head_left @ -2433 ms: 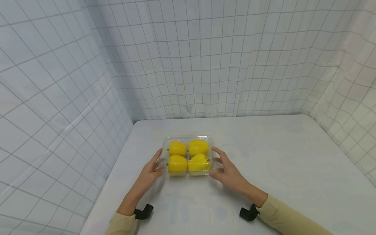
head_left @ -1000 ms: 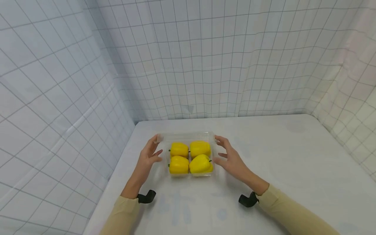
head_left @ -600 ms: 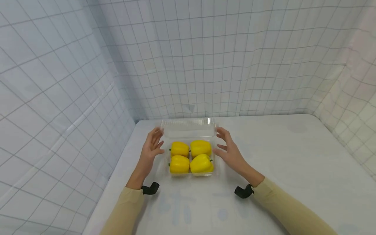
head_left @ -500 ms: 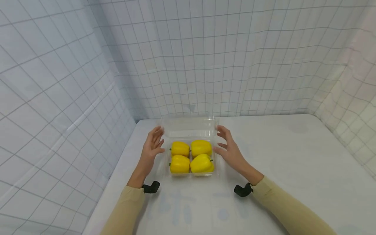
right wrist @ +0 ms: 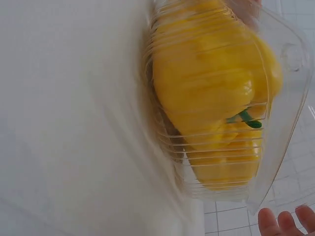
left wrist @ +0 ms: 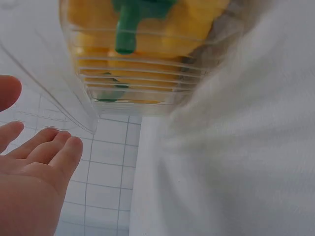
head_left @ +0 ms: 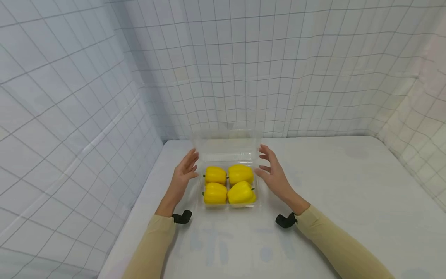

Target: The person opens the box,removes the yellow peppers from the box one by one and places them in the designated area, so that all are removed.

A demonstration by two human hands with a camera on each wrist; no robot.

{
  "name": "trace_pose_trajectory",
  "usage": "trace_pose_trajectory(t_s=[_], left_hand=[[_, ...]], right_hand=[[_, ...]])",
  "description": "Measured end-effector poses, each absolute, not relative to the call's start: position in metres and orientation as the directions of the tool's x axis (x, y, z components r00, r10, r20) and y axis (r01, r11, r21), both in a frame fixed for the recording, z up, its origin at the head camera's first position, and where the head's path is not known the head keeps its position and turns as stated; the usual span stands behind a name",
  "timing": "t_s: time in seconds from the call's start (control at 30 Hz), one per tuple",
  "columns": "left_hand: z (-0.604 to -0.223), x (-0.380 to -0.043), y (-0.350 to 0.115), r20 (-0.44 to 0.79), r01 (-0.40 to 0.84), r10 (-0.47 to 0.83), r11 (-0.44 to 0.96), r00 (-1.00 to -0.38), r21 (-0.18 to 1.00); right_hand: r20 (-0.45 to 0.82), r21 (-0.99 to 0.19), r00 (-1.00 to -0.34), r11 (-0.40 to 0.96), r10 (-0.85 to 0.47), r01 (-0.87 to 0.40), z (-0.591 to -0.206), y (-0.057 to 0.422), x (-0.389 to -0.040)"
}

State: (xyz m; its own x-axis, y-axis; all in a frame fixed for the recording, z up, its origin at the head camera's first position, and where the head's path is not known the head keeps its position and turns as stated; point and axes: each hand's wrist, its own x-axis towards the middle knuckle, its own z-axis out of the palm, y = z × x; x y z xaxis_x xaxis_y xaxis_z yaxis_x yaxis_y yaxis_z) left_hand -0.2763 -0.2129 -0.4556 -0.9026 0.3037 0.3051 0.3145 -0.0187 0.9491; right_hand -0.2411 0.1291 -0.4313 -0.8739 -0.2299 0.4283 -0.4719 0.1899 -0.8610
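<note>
Four yellow peppers [head_left: 240, 175] sat in a clear box [head_left: 228, 205] on the counter [head_left: 324, 186], its lid [head_left: 226, 146] raised at the far side.
The left hand [head_left: 182, 175] and right hand [head_left: 276, 179] flanked the lid, both loosely spread; contact was hard to tell. The box looked light, slick and apt to flex, probably best held low by both ribbed side walls [right wrist: 191, 178].

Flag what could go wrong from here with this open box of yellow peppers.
The clear lid stands raised at the far side, with the left fingers and right fingers near its sides; if it isn't supported, it might swing down onto the peppers. The clear tray could slide or tip if the lid is pushed back, since no fingers appear to grip the tray.
</note>
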Motion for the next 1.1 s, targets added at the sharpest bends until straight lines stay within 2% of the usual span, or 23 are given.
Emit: trace_pose_trajectory(t_s=[0.27, 1.1], left_hand=[[-0.470, -0.282, -0.213, 0.201, 0.213, 0.282, 0.012, -0.938, 0.977], [-0.478, -0.288, -0.209, 0.119, 0.163, 0.334, 0.109, -0.935, 0.981]], right_hand=[[0.456, -0.837, -0.854, 0.204, -0.251, -0.508, -0.439, 0.132, -0.246], [0.350, -0.876, -0.853, 0.189, -0.387, -0.444, -0.454, 0.143, -0.262]])
